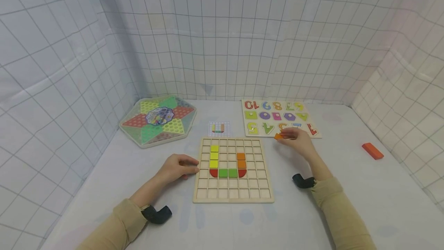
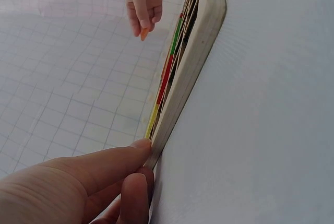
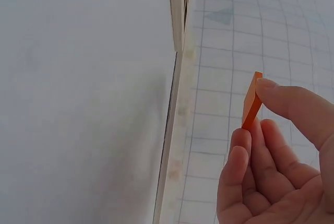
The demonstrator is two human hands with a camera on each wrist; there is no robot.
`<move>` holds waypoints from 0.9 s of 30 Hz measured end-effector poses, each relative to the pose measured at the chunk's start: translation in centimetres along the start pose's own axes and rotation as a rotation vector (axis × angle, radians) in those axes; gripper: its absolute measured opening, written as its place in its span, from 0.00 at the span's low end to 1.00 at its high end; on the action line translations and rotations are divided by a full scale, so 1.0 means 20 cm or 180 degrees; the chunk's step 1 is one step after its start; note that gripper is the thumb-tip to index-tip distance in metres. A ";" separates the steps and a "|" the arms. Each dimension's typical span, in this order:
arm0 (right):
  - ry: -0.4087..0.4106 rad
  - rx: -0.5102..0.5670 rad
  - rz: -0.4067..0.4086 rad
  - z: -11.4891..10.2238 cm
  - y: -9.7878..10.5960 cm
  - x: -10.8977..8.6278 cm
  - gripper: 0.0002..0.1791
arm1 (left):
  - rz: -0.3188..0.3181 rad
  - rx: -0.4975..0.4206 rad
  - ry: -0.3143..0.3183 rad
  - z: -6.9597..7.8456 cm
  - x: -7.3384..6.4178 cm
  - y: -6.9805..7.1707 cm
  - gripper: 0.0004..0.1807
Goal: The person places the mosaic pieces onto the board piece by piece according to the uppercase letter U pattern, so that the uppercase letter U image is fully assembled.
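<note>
A wooden grid board (image 1: 236, 200) lies on the white table. A U of tiles sits in it: yellow tiles (image 1: 214, 156) in the left column, orange tiles (image 1: 241, 160) in the right, green tiles (image 1: 227, 173) along the bottom and rounded red tiles (image 1: 213, 173) at both corners. At the board's left edge, my left hand (image 1: 178, 168) rests its thumb and fingertips against the rim. My right hand (image 1: 297, 142) pinches an orange tile (image 3: 252, 106) between thumb and fingers, right of the grid board and by the number puzzle's front edge.
Just behind the grid board lies a small pattern card (image 1: 219, 129) showing a similar U. The number puzzle board (image 1: 260, 120) is at back right, a hexagonal star-patterned game box (image 1: 159, 116) at back left. An orange-red block (image 1: 372, 151) lies far right. Grid-patterned cloth (image 1: 229, 41) walls the table.
</note>
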State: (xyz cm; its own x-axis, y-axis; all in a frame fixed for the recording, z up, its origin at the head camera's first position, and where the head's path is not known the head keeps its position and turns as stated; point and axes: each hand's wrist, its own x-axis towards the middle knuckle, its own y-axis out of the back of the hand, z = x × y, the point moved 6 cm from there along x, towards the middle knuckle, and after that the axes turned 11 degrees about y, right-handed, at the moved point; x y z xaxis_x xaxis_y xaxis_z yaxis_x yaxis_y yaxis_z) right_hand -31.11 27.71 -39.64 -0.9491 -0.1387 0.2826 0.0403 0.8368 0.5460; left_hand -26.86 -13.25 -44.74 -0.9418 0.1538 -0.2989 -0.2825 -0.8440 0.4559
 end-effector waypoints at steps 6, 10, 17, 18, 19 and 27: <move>0.0067 0.0067 -0.0172 -0.09 -0.08 0.05 0.28 | 0.0013 0.0007 0.0009 0.00 0.00 0.00 0.17; 0.0132 0.0130 -0.0306 -0.14 -0.15 0.08 0.28 | 0.0021 0.0009 0.0006 0.00 0.00 0.00 0.17; 0.0304 0.0255 -0.0542 -0.19 -0.25 0.14 0.27 | 0.0030 0.0004 0.0001 0.00 0.00 0.00 0.16; 0.0313 0.0262 -0.0576 -0.20 -0.27 0.14 0.27 | 0.0033 0.0005 0.0005 0.00 0.00 0.00 0.16; 0.0326 0.0269 -0.0609 -0.21 -0.28 0.15 0.26 | 0.0034 0.0008 0.0007 0.00 0.00 0.00 0.16; 0.0418 0.0258 -0.0878 -0.27 -0.38 0.19 0.26 | 0.0046 0.0023 0.0030 0.00 0.00 0.00 0.16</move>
State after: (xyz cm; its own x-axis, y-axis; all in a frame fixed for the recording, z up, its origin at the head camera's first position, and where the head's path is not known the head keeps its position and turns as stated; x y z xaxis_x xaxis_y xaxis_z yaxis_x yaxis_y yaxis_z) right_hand -33.26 17.94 -38.42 -0.8722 -0.4290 0.2349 -0.2430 0.7969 0.5531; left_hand -26.86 -13.26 -44.83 -0.9440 0.1367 -0.3002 -0.2702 -0.8424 0.4662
